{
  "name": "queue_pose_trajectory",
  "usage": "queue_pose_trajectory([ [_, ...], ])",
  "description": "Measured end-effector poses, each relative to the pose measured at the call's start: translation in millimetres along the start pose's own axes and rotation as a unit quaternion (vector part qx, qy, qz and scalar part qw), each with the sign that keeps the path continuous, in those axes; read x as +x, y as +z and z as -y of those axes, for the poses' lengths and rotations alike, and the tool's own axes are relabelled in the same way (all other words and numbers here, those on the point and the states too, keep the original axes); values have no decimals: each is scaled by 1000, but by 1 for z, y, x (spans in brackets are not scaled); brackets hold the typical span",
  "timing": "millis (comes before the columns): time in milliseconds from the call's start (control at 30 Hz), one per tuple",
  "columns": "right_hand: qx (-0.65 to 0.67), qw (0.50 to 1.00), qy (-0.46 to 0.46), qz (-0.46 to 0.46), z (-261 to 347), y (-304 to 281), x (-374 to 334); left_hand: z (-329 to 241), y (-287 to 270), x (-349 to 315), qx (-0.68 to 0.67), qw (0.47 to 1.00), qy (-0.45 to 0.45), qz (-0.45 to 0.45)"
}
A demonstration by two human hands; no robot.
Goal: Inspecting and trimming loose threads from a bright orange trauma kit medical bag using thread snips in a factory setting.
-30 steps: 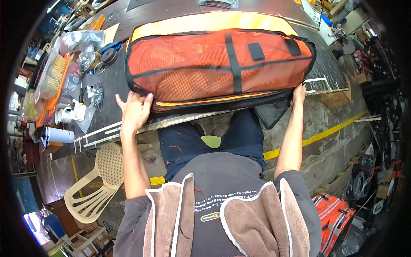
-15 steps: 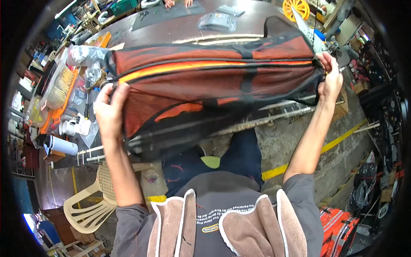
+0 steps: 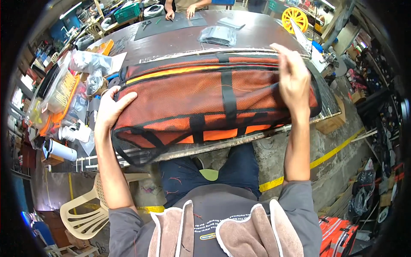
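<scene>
A long orange bag covered in black mesh, with black straps and a yellow-orange strip along its top, rests at the near edge of the dark table. My left hand grips its left end, thumb laid over the mesh and the other fingers partly hidden behind the edge. Over the right part of the bag, my right hand is raised with fingers stretched out, slightly blurred and holding nothing. A loose black strap loop hangs at the lower left corner.
On the table's left are clear plastic boxes, plastic bags and a white tumbler. Stacked grey packets lie beyond the bag. Across the table, a co-worker's hands rest at a dark sheet. A beige chair stands at left.
The bag has come down from a lifted, stretched position onto the table edge, its side turned more toward me. My right hand has let go of its right end and moved left.
</scene>
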State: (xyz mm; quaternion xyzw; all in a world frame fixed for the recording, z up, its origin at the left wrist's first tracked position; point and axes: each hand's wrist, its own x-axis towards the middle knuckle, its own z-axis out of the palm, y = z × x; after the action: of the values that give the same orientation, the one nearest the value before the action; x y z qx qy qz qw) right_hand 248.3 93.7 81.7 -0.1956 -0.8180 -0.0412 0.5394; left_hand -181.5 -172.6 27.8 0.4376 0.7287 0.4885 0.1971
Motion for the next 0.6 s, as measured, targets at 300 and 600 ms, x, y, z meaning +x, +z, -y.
queue_pose_trajectory([
  [300,-26,978,-82,191,63,23,-58,-3,8,-15,0,1000,15,-22],
  [600,274,845,-4,460,96,-62,-80,-2,7,-19,27,999,19,-35],
])
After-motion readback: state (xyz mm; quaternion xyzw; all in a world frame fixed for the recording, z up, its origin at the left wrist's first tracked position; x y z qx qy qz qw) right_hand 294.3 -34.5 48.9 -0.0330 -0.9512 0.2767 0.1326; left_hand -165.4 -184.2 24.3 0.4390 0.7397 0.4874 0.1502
